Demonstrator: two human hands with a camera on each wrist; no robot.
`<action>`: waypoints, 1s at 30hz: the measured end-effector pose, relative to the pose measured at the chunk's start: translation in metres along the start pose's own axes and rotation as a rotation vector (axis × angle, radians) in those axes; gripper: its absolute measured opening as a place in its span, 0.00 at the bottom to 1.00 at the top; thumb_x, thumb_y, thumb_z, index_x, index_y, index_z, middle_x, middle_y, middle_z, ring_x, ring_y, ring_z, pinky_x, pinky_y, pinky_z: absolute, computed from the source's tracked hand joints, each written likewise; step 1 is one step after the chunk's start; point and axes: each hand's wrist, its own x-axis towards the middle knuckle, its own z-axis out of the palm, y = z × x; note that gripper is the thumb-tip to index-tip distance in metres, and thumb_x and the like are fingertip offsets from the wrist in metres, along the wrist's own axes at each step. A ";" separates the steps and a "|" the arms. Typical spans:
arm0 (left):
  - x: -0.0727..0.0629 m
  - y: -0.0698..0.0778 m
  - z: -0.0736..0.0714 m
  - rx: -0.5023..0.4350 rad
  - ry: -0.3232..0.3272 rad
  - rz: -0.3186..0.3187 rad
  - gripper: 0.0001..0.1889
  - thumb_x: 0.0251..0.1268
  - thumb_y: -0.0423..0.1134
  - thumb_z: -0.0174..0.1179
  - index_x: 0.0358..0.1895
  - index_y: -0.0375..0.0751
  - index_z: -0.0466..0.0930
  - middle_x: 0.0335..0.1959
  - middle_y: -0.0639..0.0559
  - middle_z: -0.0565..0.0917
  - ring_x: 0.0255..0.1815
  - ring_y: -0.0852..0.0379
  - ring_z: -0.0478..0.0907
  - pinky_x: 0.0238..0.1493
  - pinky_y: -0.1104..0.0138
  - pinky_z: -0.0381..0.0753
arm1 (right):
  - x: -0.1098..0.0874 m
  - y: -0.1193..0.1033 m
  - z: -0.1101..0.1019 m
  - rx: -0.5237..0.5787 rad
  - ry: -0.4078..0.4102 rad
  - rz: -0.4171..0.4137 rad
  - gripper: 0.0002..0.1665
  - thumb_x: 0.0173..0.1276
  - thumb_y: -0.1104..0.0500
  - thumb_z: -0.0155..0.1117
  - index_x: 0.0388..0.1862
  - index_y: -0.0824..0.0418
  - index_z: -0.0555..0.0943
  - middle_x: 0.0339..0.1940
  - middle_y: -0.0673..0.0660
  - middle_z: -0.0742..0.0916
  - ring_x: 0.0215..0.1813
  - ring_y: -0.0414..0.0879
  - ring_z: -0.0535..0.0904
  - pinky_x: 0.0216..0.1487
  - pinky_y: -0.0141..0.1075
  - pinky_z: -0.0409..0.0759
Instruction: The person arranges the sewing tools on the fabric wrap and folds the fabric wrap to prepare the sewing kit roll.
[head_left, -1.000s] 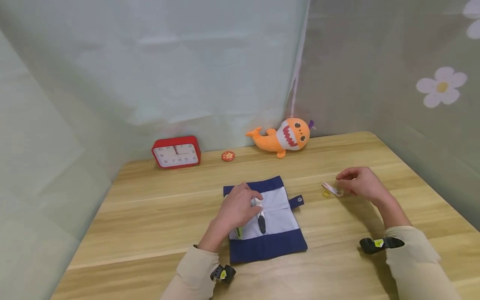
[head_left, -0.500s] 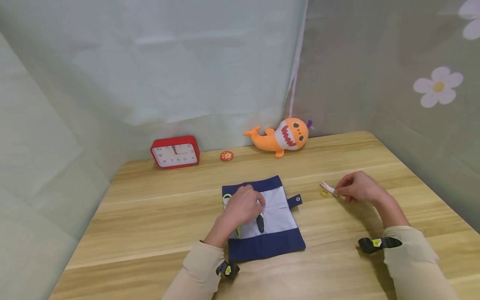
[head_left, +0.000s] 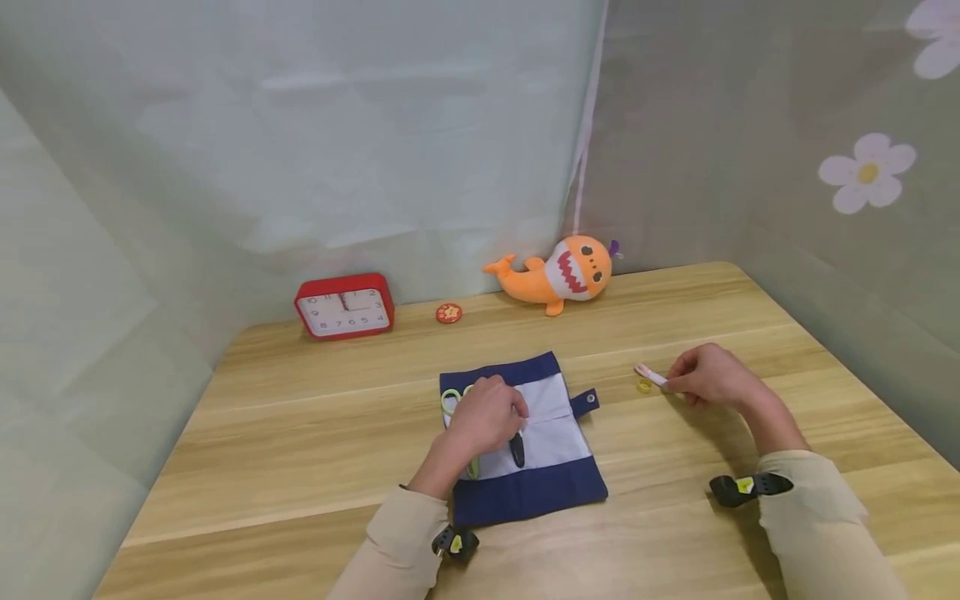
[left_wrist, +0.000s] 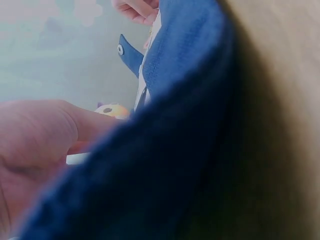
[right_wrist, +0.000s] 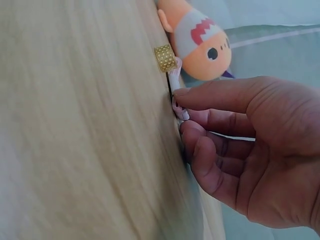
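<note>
Left hand (head_left: 483, 414) over navy case (head_left: 532, 493), green-handled scissors (head_left: 451, 392) half hidden beneath

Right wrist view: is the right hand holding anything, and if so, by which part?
Yes, the right hand pinches the pale pink strip by its near end; the far end lies by the gold ring.

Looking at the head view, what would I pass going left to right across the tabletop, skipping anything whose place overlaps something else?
Red rectangular clock, round red star badge, orange plush shark, yellow thimble, right hand.
</note>
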 end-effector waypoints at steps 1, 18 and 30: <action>0.000 0.000 0.000 -0.001 0.000 -0.002 0.05 0.70 0.35 0.67 0.38 0.45 0.92 0.41 0.47 0.85 0.56 0.44 0.78 0.59 0.54 0.79 | 0.000 0.000 0.000 -0.002 -0.001 -0.004 0.11 0.69 0.60 0.72 0.40 0.68 0.84 0.23 0.52 0.82 0.26 0.43 0.77 0.27 0.36 0.79; 0.000 -0.003 0.001 0.024 0.013 0.030 0.03 0.67 0.35 0.68 0.35 0.45 0.91 0.38 0.50 0.84 0.52 0.47 0.78 0.59 0.56 0.78 | -0.001 -0.014 -0.001 0.124 0.090 -0.111 0.13 0.71 0.63 0.68 0.47 0.72 0.82 0.36 0.59 0.89 0.33 0.42 0.84 0.32 0.35 0.86; 0.001 -0.003 0.002 0.021 0.021 0.022 0.03 0.66 0.36 0.69 0.34 0.46 0.90 0.38 0.50 0.84 0.51 0.48 0.78 0.53 0.57 0.79 | 0.007 -0.062 0.009 0.118 0.198 -0.210 0.13 0.76 0.59 0.68 0.52 0.67 0.85 0.43 0.64 0.90 0.38 0.49 0.88 0.44 0.42 0.88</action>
